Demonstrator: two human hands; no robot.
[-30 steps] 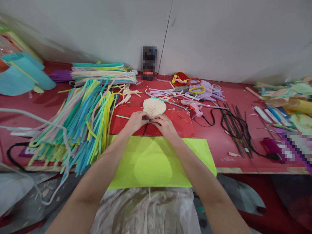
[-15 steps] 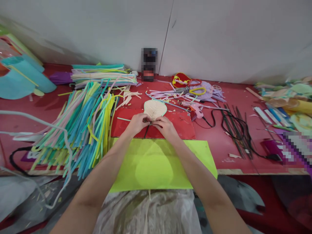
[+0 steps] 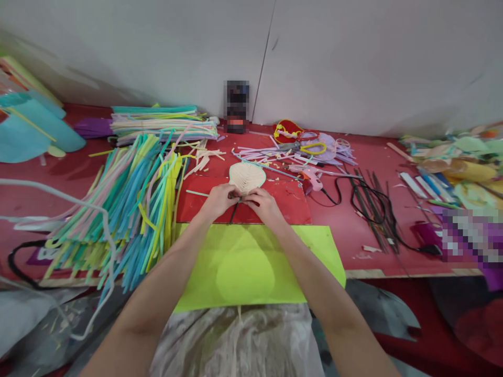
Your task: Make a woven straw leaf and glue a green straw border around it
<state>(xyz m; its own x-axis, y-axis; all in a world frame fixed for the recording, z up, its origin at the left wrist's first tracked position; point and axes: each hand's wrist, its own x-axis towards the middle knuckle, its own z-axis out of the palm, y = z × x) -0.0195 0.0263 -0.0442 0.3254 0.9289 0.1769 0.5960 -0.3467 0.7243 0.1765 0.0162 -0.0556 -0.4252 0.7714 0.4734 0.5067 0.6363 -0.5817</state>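
Observation:
A cream leaf shape (image 3: 246,176) with ribbed sides and a pale green edging lies in the middle, its narrow end toward me. My left hand (image 3: 222,200) pinches that end from the left. From the right, my right hand (image 3: 263,203) closes its fingers on the same end, the fingertips of both hands almost meeting. A dark stem (image 3: 233,213) runs down from between them. Under the hands is a red board (image 3: 291,201). My fingers hide the spot where leaf and stem join.
Pastel fuzzy strips (image 3: 129,209) are heaped on the left. A pink glue gun (image 3: 312,179), yellow-handled scissors (image 3: 312,148) and dark rods (image 3: 373,209) with a black cable lie to the right. A lime-green sheet (image 3: 247,272) overhangs the table's front edge.
The whole view has shifted slightly, so things on the table appear a little further left. Both hands keep pinching the leaf's narrow end, with hardly any movement of the fingers.

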